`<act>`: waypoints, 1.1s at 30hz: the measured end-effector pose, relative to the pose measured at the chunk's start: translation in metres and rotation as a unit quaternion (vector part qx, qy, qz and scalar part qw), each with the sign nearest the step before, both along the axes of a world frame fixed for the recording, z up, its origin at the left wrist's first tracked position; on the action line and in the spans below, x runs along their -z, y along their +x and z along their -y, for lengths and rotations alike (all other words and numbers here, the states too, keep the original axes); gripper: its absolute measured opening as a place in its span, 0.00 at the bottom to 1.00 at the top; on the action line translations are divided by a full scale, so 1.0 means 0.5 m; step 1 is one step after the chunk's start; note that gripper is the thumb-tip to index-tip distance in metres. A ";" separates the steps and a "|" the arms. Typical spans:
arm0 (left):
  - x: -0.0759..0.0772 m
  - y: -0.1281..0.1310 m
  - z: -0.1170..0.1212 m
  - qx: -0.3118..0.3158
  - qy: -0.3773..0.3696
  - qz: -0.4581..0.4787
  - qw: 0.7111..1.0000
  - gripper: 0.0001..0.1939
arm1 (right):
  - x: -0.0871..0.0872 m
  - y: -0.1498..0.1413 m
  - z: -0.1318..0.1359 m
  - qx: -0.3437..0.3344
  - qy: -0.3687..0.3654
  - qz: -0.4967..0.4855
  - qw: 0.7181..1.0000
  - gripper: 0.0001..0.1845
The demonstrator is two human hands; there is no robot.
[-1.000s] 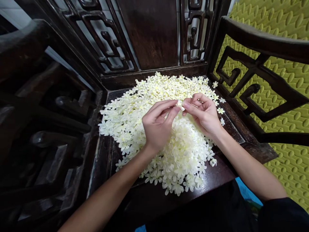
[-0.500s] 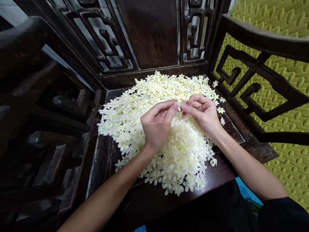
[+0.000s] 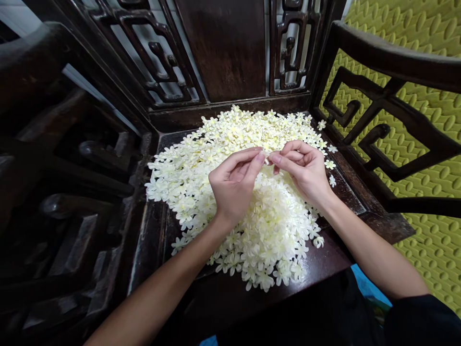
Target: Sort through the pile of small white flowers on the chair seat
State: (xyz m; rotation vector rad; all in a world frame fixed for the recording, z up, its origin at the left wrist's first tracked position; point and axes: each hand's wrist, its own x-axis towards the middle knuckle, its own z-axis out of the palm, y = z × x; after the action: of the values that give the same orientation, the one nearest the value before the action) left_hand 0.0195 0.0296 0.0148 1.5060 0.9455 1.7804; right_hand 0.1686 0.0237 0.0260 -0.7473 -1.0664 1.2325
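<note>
Mid-frame, your left hand (image 3: 234, 182) and right hand (image 3: 304, 168) pinch a small white piece (image 3: 266, 155), mostly covered, and hide part of the white flower heap (image 3: 272, 216); the bottom edge crops your left forearm (image 3: 173, 275).

The left hand (image 3: 232, 187) and right hand (image 3: 306, 170) nearly meet, thumbs pinched to forefingers, forearms (image 3: 367, 247) angled inward.

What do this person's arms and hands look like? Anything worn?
The left hand and right hand are bare, with no gloves, rings or watch showing. A dark sleeve tops the bare right forearm; the left forearm shows no sleeve.
</note>
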 end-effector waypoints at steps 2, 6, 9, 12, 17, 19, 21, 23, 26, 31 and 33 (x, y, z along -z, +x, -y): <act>-0.001 -0.001 0.001 -0.004 -0.003 -0.006 1.000 0.04 | 0.001 0.000 0.000 0.002 -0.003 0.002 1.000 0.12; -0.002 0.000 0.001 -0.010 -0.002 -0.009 1.000 0.04 | 0.000 0.000 0.000 -0.001 0.006 -0.006 1.000 0.11; -0.001 0.000 0.000 -0.010 0.005 -0.006 1.000 0.04 | 0.000 0.000 0.000 -0.004 0.007 -0.007 1.000 0.10; 0.001 0.000 -0.001 -0.006 0.008 -0.003 1.000 0.04 | 0.000 0.000 0.000 0.000 0.008 0.001 1.000 0.11; 0.001 -0.003 0.000 -0.004 -0.005 -0.019 1.000 0.05 | 0.001 -0.001 0.000 0.017 -0.003 0.014 1.000 0.13; 0.000 -0.003 0.001 -0.002 -0.005 -0.019 1.000 0.05 | 0.002 -0.001 -0.001 0.020 -0.003 0.013 1.000 0.14; 0.000 -0.003 0.000 0.000 0.000 -0.016 1.000 0.04 | 0.002 0.000 -0.002 0.022 -0.001 0.012 1.000 0.14; 0.001 -0.002 -0.001 0.003 0.003 -0.012 1.000 0.04 | 0.003 0.000 -0.003 0.025 0.000 0.010 1.000 0.15; 0.003 -0.002 -0.003 0.027 -0.009 0.004 1.000 0.06 | 0.004 0.001 -0.003 0.026 -0.004 0.005 1.000 0.15; 0.006 -0.003 -0.001 0.096 -0.055 0.037 0.993 0.08 | 0.003 0.000 0.000 0.017 0.009 -0.004 1.000 0.14; 0.006 -0.003 0.001 0.106 -0.067 0.032 0.992 0.09 | 0.003 0.000 0.000 0.014 0.013 0.000 1.000 0.15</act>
State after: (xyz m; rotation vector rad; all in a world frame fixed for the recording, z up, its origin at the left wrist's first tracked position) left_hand 0.0179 0.0290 0.0120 1.4013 0.8247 1.5720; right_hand 0.1685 0.0236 0.0244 -0.7407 -1.0669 1.1928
